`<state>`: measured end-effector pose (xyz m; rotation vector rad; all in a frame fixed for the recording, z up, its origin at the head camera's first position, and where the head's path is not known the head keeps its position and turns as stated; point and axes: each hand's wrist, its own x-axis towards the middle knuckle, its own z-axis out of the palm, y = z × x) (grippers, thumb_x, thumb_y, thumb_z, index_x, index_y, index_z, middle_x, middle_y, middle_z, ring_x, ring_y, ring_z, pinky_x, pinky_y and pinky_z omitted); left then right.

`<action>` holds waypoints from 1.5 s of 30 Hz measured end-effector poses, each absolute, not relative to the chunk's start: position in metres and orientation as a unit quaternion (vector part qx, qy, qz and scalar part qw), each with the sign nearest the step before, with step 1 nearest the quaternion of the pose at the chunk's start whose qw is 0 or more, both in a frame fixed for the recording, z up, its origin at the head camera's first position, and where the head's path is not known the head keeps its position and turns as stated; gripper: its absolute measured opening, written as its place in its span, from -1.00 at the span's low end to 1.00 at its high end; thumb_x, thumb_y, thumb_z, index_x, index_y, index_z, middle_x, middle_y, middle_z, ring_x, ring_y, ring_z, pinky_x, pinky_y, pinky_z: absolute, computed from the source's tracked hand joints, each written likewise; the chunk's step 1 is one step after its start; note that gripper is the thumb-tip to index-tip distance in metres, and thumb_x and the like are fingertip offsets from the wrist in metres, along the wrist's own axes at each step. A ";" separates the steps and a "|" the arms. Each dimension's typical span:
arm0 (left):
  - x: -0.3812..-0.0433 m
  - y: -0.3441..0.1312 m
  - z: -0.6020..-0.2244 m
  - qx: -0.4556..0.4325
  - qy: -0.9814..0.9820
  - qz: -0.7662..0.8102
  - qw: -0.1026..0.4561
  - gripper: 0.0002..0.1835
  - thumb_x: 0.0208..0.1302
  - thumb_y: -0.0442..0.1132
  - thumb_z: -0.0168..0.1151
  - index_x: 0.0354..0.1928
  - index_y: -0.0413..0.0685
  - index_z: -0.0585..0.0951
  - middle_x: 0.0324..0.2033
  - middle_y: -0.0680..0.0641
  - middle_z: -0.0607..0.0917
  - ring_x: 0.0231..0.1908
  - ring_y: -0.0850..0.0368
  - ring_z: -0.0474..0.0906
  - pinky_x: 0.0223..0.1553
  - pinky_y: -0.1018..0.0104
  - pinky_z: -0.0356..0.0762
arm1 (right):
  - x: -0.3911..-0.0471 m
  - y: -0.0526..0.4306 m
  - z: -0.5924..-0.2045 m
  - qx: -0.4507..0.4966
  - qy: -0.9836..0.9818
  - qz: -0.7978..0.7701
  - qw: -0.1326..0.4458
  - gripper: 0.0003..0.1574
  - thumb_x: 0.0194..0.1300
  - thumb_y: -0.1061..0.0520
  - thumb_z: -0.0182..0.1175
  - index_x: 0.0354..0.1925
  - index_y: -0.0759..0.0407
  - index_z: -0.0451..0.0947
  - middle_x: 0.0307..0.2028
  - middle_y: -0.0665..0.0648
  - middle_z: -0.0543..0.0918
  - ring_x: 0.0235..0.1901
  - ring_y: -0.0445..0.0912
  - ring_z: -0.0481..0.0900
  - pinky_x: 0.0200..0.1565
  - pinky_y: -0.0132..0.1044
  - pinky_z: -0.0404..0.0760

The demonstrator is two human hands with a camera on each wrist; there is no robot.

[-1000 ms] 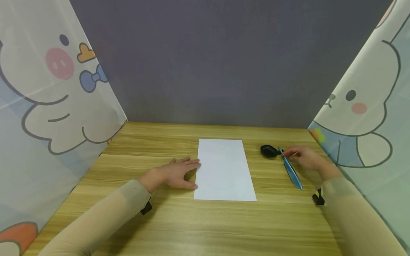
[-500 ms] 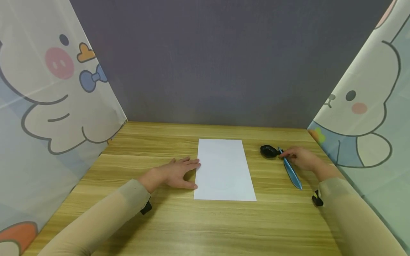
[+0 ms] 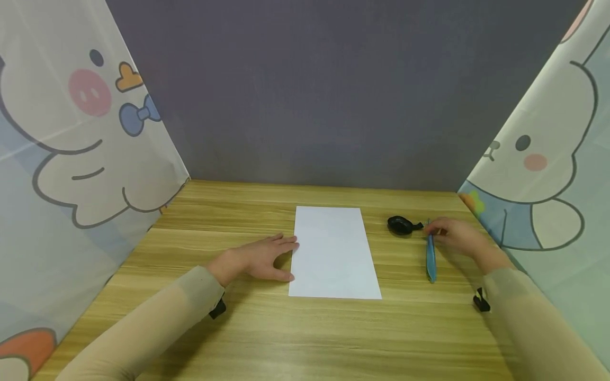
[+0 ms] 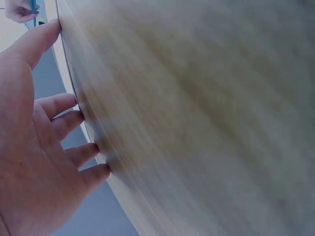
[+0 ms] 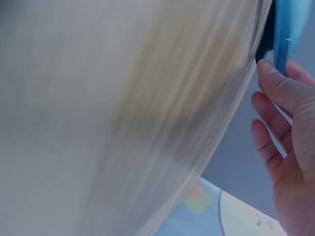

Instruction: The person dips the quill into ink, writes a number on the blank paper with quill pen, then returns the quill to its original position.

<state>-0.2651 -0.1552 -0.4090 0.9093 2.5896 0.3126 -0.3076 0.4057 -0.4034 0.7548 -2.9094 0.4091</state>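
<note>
My left hand [image 3: 264,259] lies with its fingers spread at the left edge of a white sheet of paper [image 3: 333,251]. In the left wrist view the fingertips [image 4: 101,172] press down at the table surface. On the right, my right hand [image 3: 455,235] pinches one end of a slim blue feather [image 3: 431,262] between thumb and forefinger. The feather's other end points toward the front of the table. In the right wrist view the glossy blue feather [image 5: 290,29] rises from between the thumb and forefinger, the other fingers half bent. Left of this hand lies a black bulb with a narrow neck [image 3: 400,226].
A wood-grain table [image 3: 333,338] carries everything. Behind it stands a dark grey panel [image 3: 324,95]. Cartoon-printed cloths close in the left side [image 3: 86,174] and the right side [image 3: 548,174].
The feather has turned from slanting to nearly straight toward the front, away from the black bulb's neck. My right hand has shifted slightly right. My left hand and the paper stay put.
</note>
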 end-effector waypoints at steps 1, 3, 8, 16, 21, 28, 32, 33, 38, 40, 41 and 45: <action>-0.265 -0.155 -0.409 0.323 0.920 0.114 0.190 0.03 0.48 0.42 0.25 0.79 0.19 0.12 0.80 0.09 0.02 0.79 -0.18 -0.18 0.75 -0.28 -0.02 | -0.307 0.407 -0.404 0.238 -0.959 0.140 0.054 -0.79 0.43 0.33 0.41 0.00 0.19 0.80 -0.11 0.15 0.84 -0.17 0.02 0.75 -0.13 -0.08 0.73; -0.265 -0.156 -0.408 0.323 0.920 0.116 0.191 0.03 0.48 0.42 0.25 0.79 0.19 0.12 0.80 0.09 0.01 0.79 -0.17 -0.19 0.74 -0.28 0.01 | -0.305 0.409 -0.403 0.217 -0.962 0.154 0.053 -0.81 0.49 0.31 0.37 0.02 0.21 0.79 -0.11 0.18 0.85 -0.16 0.03 0.76 -0.10 -0.04 0.74; -0.266 -0.156 -0.408 0.324 0.920 0.113 0.191 0.03 0.48 0.43 0.24 0.79 0.18 0.12 0.80 0.08 0.01 0.79 -0.17 -0.19 0.74 -0.28 0.02 | -0.299 0.411 -0.401 0.171 -0.965 0.189 0.060 -0.74 0.61 0.26 0.27 0.15 0.26 0.75 0.01 0.34 0.82 -0.06 0.24 0.77 -0.05 0.13 0.76; -0.267 -0.157 -0.410 0.325 0.918 0.119 0.193 0.04 0.47 0.44 0.25 0.79 0.17 0.13 0.80 0.07 0.02 0.79 -0.19 -0.18 0.73 -0.30 0.01 | -0.296 0.408 -0.397 0.138 -0.952 0.263 0.071 -0.63 0.66 0.21 0.22 0.30 0.28 0.70 0.14 0.42 0.79 -0.06 0.09 0.79 -0.22 -0.34 0.70; -0.267 -0.157 -0.410 0.324 0.919 0.117 0.193 0.04 0.47 0.45 0.24 0.79 0.19 0.12 0.80 0.09 0.01 0.79 -0.18 -0.19 0.73 -0.30 0.01 | -0.301 0.402 -0.393 0.173 -0.933 0.297 0.105 -0.66 0.65 0.21 0.26 0.23 0.35 0.73 -0.15 0.36 0.85 -0.31 -0.16 0.79 -0.30 -0.31 0.74; -0.267 -0.157 -0.410 0.326 0.919 0.112 0.190 0.03 0.49 0.43 0.23 0.79 0.18 0.12 0.80 0.08 0.02 0.79 -0.18 -0.18 0.74 -0.28 0.02 | -0.305 0.399 -0.397 0.170 -0.901 0.384 0.109 -0.63 0.67 0.31 0.17 0.28 0.50 0.65 -0.07 0.10 0.91 -0.28 -0.27 0.78 -0.28 -0.28 0.78; -0.267 -0.157 -0.410 0.327 0.919 0.112 0.191 0.02 0.50 0.41 0.24 0.79 0.18 0.12 0.79 0.08 0.01 0.79 -0.18 -0.18 0.74 -0.26 0.01 | -0.301 0.395 -0.399 0.145 -0.893 0.414 0.104 -0.57 0.70 0.19 0.18 0.31 0.46 0.64 -0.09 -0.16 0.88 -0.22 -0.25 0.79 -0.21 -0.29 0.80; -0.266 -0.156 -0.410 0.328 0.918 0.114 0.191 0.01 0.50 0.40 0.25 0.79 0.16 0.13 0.79 0.07 0.02 0.79 -0.20 -0.17 0.74 -0.27 0.01 | -0.300 0.394 -0.399 0.139 -0.891 0.419 0.105 -0.55 0.71 0.16 0.18 0.32 0.46 0.64 -0.12 -0.19 0.87 -0.22 -0.24 0.79 -0.20 -0.30 0.81; -0.266 -0.156 -0.409 0.329 0.917 0.117 0.192 0.01 0.50 0.38 0.26 0.79 0.15 0.14 0.79 0.05 0.04 0.79 -0.21 -0.15 0.74 -0.28 0.02 | -0.298 0.386 -0.401 0.096 -0.883 0.449 0.095 -0.39 0.74 -0.03 0.15 0.41 0.44 0.57 -0.18 -0.27 0.81 -0.17 -0.32 0.76 -0.14 -0.38 0.80; -0.266 -0.156 -0.409 0.329 0.917 0.117 0.190 0.01 0.49 0.39 0.26 0.79 0.15 0.14 0.79 0.06 0.04 0.79 -0.21 -0.15 0.74 -0.27 0.02 | -0.299 0.384 -0.403 0.082 -0.878 0.464 0.086 -0.33 0.74 -0.08 0.13 0.45 0.43 0.53 -0.15 -0.37 0.76 -0.13 -0.38 0.74 -0.11 -0.42 0.80; -0.266 -0.156 -0.409 0.330 0.918 0.118 0.188 0.01 0.49 0.39 0.26 0.79 0.14 0.15 0.79 0.05 0.04 0.78 -0.21 -0.15 0.74 -0.27 0.03 | -0.299 0.383 -0.403 0.081 -0.872 0.476 0.083 -0.32 0.74 -0.08 0.13 0.46 0.44 0.51 -0.14 -0.38 0.76 -0.11 -0.39 0.74 -0.09 -0.42 0.80; -0.267 -0.156 -0.409 0.329 0.919 0.117 0.183 0.02 0.48 0.41 0.26 0.78 0.14 0.16 0.79 0.06 0.05 0.78 -0.22 -0.13 0.74 -0.28 0.03 | -0.302 0.381 -0.407 0.094 -0.846 0.520 0.068 -0.33 0.76 -0.06 0.09 0.45 0.47 0.47 -0.03 -0.35 0.77 -0.05 -0.40 0.76 -0.04 -0.44 0.79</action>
